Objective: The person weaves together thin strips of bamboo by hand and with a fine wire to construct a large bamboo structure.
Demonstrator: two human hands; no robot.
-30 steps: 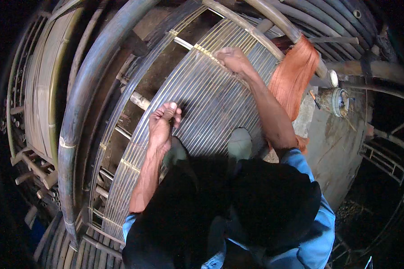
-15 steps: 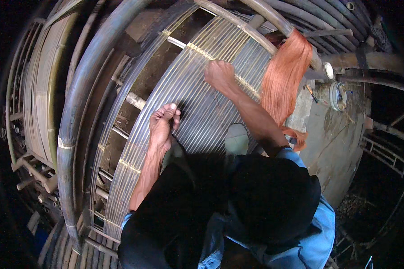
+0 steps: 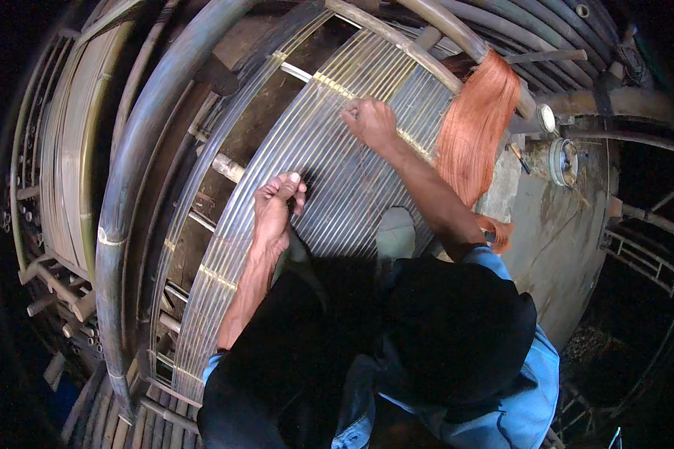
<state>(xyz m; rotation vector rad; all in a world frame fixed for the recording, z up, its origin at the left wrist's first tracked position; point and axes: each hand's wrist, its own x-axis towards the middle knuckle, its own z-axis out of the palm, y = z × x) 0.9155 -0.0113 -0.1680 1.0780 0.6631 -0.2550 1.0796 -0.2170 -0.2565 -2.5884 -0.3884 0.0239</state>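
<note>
A platform of thin, pale bamboo slats [image 3: 329,179] spreads beneath both hands, crossed by light lashed bands. My left hand [image 3: 278,206] is raised over the slats on the left, its thumb pressed to the curled fingers. Farther out, close to a lashed cross band [image 3: 333,85], my right hand [image 3: 371,123] is closed with its fingers curled inward. Anything pinched in either hand is too fine to make out. To the right of my right hand, a thick hank of orange-brown fibre [image 3: 478,127] hangs over a bamboo pole [image 3: 442,26].
A thick, curved bamboo pole [image 3: 120,202] runs along the left. Beyond it stands a rack of pale strips [image 3: 75,150]. A bucket [image 3: 563,161] sits on the concrete floor [image 3: 558,247] at right, near an orange-and-black tool [image 3: 520,157]. My grey-green foot covering [image 3: 395,232] rests on the slats.
My right hand has turned slightly, its fingers now showing more at the left side. The left hand has shifted a little to the right.
</note>
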